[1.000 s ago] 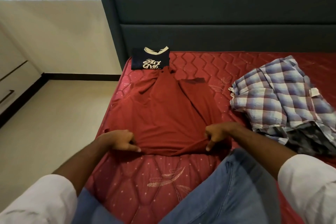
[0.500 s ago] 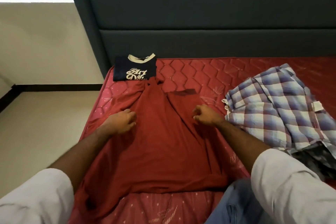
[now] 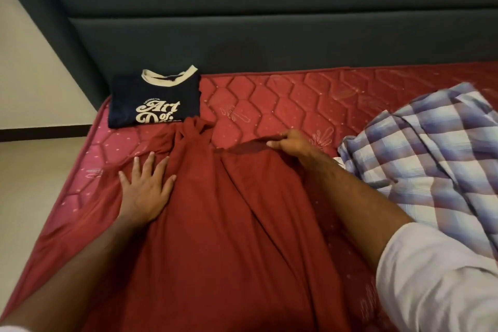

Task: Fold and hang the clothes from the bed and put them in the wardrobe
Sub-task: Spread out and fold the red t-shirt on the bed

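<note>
two hands work the upper end of a dark red soft-knit garment spread on the red quilted mattress.
the left hand, fingers spread, now presses flat on the garment's left side, having moved up from the near hem it held a second ago; the right hand has likewise travelled up and pinches the darker edge at the garment's far right. judged from this, the cloth is laid out and the sideways fold is about to begin. one navy printed t-shirt with a cream collar, already folded, lies at the mattress corner by the dark padded headboard, its near edge overlapped by the garment's top. a blue-and-white checked cotton shirt waits crumpled just beside the right arm.
</note>
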A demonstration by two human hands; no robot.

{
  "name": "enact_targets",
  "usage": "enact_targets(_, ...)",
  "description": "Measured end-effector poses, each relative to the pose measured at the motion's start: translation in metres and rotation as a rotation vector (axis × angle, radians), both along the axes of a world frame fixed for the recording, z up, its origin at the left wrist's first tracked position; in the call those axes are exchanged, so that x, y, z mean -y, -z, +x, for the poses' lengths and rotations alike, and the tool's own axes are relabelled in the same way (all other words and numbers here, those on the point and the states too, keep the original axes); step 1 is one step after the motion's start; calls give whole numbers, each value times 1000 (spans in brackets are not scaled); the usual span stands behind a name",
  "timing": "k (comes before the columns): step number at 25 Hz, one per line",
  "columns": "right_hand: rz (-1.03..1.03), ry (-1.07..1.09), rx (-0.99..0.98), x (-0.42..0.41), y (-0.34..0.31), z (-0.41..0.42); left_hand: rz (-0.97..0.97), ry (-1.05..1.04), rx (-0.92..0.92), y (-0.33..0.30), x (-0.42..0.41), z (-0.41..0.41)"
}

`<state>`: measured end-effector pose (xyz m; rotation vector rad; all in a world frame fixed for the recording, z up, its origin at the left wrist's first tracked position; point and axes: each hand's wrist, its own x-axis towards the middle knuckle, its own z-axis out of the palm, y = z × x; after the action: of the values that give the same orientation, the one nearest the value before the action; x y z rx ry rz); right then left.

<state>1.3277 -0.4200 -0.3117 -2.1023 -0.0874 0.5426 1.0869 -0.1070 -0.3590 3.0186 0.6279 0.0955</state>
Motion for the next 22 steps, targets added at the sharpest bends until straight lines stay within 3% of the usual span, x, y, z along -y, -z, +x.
enact_targets(3,-182,267,170,41,-2,18,-9,-60,-18,4,-2,1)
enact_targets(5,-291,327,210,65,2,20,-26,-107,-25,2,0,1)
enact_targets(8,-386,296,252,67,2,9,-44,-162,-25,-5,1,2)
enact_targets(12,-739,52,746,26,-1,-17,-122,-289,59,-22,-18,2)
enact_targets(14,-641,-203,750,-14,-2,-23,-138,-323,114,-31,-39,5)
enact_targets(17,-185,-437,419,-84,-13,-37,-249,-377,89,-37,-69,17)
enact_targets(19,31,-497,269,-129,-19,-40,-247,-307,61,-34,-82,28)
enact_targets(22,128,-430,131,-180,-13,-28,-370,-176,333,-34,-92,34)
